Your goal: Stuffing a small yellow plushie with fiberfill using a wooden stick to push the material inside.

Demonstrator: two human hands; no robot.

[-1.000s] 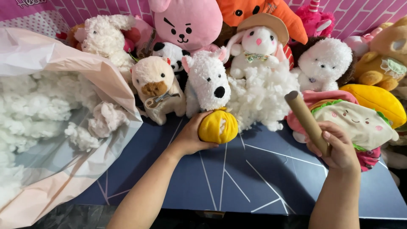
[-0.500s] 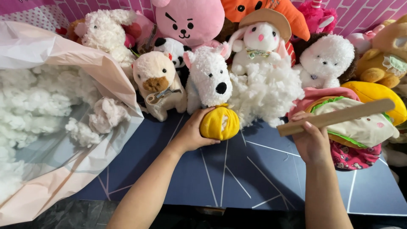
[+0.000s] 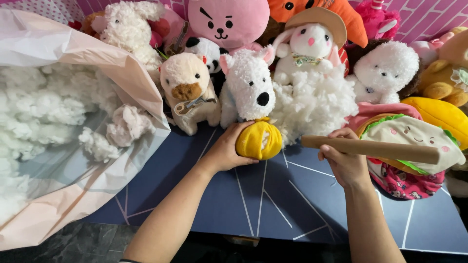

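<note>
A small yellow plush ball (image 3: 259, 140) is gripped by the left hand (image 3: 228, 152) — a wooden stick (image 3: 370, 149) is clasped level in the right hand (image 3: 344, 163).

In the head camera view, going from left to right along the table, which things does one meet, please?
Bag of white stuffing → beige plush with guitar → left hand → yellow plush piece → right hand → wooden stick → yellow plush.

Round yellow plush shell (image 3: 258, 140), slit showing white stuffing; wooden stick (image 3: 370, 149) level.
</note>
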